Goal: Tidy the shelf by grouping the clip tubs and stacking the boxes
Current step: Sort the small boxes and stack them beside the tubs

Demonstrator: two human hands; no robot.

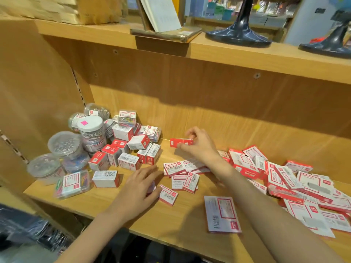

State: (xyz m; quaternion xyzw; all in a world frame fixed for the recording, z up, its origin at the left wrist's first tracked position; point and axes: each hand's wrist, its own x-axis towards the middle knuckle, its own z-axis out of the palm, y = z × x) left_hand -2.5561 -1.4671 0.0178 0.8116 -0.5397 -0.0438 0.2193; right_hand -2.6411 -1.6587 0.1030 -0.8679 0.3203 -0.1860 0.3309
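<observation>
Tubs come first, at the far left of the pale wooden shelf [190,230]: round clear plastic clip tubs [62,147] huddle against the side wall, already roughly grouped, though a clear rectangular case of coloured clips [73,184] lies tipped just in front of them. Just beside them to the right, chunky red-and-white cardboard boxes [126,147] sit in a jumble, some upright, some tilted, none properly stacked.

Near the shelf's front edge the left hand [139,186] lies flat with fingers stretched out, its grip released, over a small flat red-and-white box [168,194] that it touches or nearly touches (I cannot tell which). Further back, the right hand [199,144] pinches a small red box [181,142] between thumb and fingertips, held clear above the shelf.

To the right, a large flat white-and-red packet [222,213] lies alone near the front, and beyond it thin red-and-white boxes [284,179] sprawl in an overlapping heap.

By my reckoning the grouping is partly done and the stacking is barely begun
</observation>
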